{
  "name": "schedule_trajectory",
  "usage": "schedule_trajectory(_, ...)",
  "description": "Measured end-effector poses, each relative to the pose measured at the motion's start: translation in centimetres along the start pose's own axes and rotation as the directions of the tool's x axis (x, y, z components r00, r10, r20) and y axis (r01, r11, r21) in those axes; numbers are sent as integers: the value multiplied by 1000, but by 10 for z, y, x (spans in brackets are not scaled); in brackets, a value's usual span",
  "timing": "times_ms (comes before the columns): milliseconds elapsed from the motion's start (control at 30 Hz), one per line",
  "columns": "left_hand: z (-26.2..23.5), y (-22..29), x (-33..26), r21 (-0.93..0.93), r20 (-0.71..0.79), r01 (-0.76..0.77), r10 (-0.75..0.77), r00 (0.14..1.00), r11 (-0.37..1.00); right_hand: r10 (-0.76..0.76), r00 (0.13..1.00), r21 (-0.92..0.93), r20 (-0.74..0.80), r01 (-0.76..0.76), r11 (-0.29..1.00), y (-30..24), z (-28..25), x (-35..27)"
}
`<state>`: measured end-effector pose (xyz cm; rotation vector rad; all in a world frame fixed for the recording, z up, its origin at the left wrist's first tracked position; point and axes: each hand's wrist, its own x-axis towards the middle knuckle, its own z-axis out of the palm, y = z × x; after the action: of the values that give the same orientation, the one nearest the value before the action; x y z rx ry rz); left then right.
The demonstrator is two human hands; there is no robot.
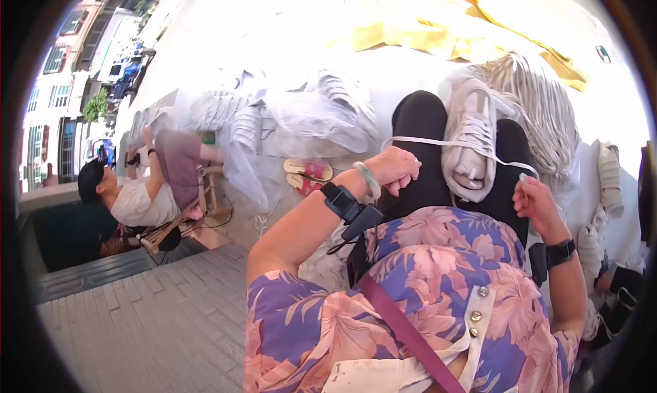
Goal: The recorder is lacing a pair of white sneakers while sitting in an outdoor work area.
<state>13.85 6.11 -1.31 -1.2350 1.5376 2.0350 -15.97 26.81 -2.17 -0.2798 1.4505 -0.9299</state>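
A white lace-up sneaker (pixel 471 136) rests on my lap between my black-trousered knees, its opening toward me. A white shoelace (pixel 438 142) runs out from its eyelets to both sides. My left hand (pixel 395 170) is closed left of the shoe, and the lace curves down behind its fingers. To the right, my right hand (pixel 539 205) pinches the other lace end between thumb and finger. Both hands are off the shoe itself.
Beyond my right knee hangs a thick bundle of white laces (pixel 540 112). White shoes in clear plastic (pixel 315 116) lie ahead to the left, near red-and-tan sandals (pixel 306 175). More white shoes (pixel 609 177) line the right. Another person (pixel 147 194) sits at far left.
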Motion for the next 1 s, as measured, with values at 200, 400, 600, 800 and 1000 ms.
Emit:
schedule_trajectory(200, 39, 46, 39, -75, 0, -156, 157, 988, 985, -185, 983, -19, -4, 185, 983, -4, 29, 31)
schedule_trajectory(400, 50, 65, 64, -59, -200, -298, 282, 939, 953, -288, 940, 240, -184, 327, 914, -4, 36, 44)
schedule_trajectory(600, 56, 55, 59, -158, -335, -418, 350, 875, 895, -467, 884, 191, -31, 464, 865, -1, 31, 49)
schedule_trajectory(800, 58, 46, 51, -46, -393, -526, 469, 791, 849, -595, 798, -5, -94, 597, 802, 4, 38, 58)
schedule_trajectory(1000, 57, 43, 53, -173, -386, -508, 416, 823, 844, -708, 686, -113, -167, 700, 705, 9, 39, 78)
